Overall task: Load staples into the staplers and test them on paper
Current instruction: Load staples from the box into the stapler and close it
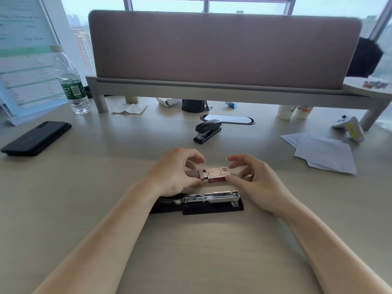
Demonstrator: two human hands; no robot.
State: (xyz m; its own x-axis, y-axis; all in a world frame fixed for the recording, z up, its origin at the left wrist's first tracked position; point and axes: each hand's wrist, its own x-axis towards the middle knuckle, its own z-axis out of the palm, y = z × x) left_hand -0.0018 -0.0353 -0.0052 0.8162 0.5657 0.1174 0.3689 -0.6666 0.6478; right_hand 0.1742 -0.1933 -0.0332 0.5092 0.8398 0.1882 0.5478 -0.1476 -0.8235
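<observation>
Two hands over beige desk, head view. Left hand pinches left end of small staple box, flap open on that end. Right hand grips right end, thumb below, fingers curled above. Opened stapler lies just nearer than box, metal magazine exposed, partly under left wrist. Second stapler, closed, farther back, centre. Paper sheets at right, well apart. Phone at left, water bottle behind it.
</observation>
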